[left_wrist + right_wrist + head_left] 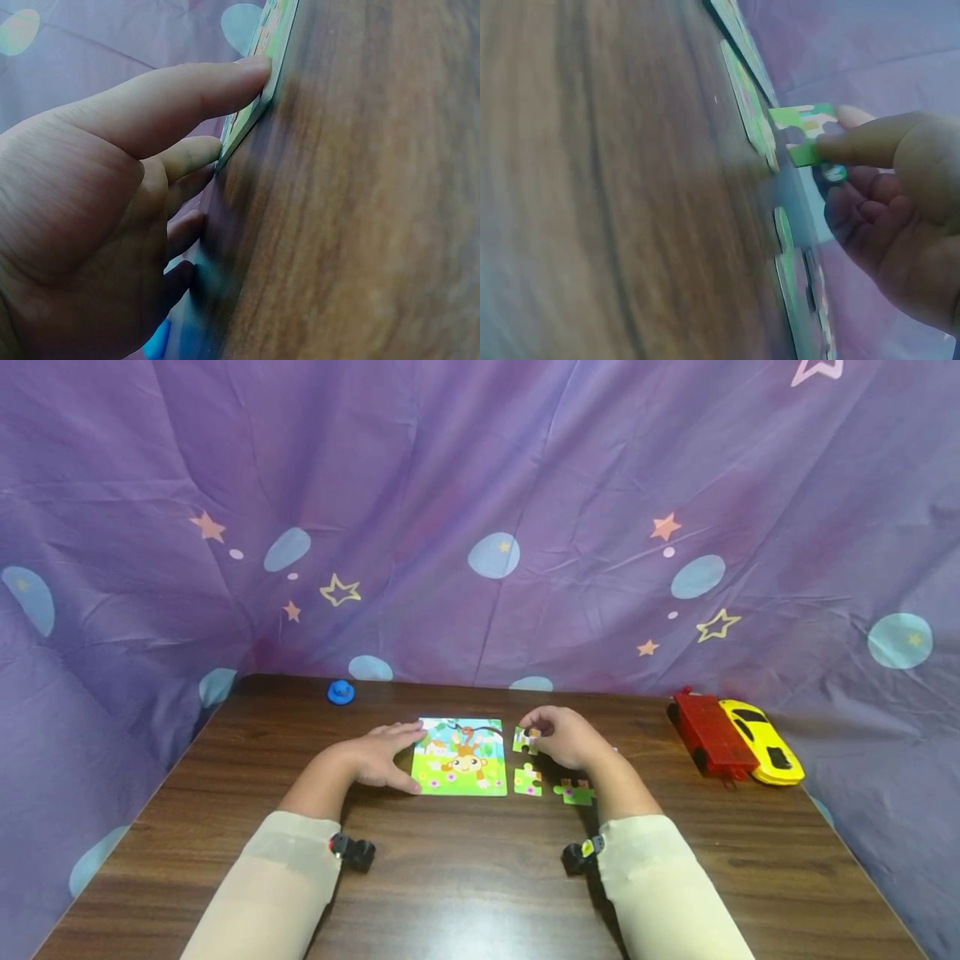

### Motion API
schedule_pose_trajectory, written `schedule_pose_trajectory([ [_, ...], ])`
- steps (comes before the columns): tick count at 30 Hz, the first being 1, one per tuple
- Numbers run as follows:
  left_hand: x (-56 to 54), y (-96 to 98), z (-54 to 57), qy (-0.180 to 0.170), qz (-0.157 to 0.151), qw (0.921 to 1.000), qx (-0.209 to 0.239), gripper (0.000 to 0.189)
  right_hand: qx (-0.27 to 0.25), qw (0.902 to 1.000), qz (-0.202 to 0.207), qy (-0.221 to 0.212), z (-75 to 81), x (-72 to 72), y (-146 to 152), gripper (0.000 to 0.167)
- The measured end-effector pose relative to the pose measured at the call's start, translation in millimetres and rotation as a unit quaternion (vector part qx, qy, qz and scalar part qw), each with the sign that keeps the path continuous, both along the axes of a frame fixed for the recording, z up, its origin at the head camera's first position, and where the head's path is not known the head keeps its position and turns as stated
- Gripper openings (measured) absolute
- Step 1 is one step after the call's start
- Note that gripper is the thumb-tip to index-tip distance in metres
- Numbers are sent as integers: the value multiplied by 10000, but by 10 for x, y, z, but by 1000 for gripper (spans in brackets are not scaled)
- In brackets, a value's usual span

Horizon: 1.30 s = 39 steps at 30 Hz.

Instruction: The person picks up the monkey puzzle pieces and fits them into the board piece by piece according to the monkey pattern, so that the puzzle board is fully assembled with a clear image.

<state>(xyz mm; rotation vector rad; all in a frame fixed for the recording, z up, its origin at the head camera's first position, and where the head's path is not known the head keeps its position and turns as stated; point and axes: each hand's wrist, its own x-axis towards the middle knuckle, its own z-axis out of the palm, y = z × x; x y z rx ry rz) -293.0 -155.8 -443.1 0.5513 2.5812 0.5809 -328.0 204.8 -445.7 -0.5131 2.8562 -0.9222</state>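
A square picture puzzle with a hanging monkey on it lies flat on the table. My left hand is spread along its left side, thumb by the near corner and fingers by the far one. In the left wrist view the thumb rests on the puzzle's edge, fingers extended. To the right of the puzzle, my right hand pinches a green puzzle piece between thumb and fingers, raised off the table and tilted. Two loose puzzle pieces lie nearby: one beside the puzzle, another farther right.
At the table's right side, a red toy trailer stands against a yellow toy car. A small blue round object sits near the back left edge. A purple patterned cloth hangs behind the wooden table.
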Motion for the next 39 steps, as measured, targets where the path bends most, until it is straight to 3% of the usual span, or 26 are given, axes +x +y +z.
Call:
schedule_pose_trajectory([
  [9, 3, 6, 4, 29, -54, 10000, -38, 103, -487, 9987, 146, -96, 98, 110, -315, 23],
  [16, 12, 3, 1, 3, -4, 10000, -44, 103, -878, 9949, 367, -327, 90, 127, -636, 24],
  [25, -5, -2, 17, -50, 10, 10000, -23, 105, -638, 9958, 643, -119, 45, 72, -1025, 24],
  [34, -12, -7, 8, 0, -15, 10000, -20, 108, -776, 9937, 771, -264, 108, 76, -1237, 26],
  [39, -5, -4, 5, 0, -9, 10000, -19, 108, -840, 9937, 626, -389, 93, 62, -1290, 25],
])
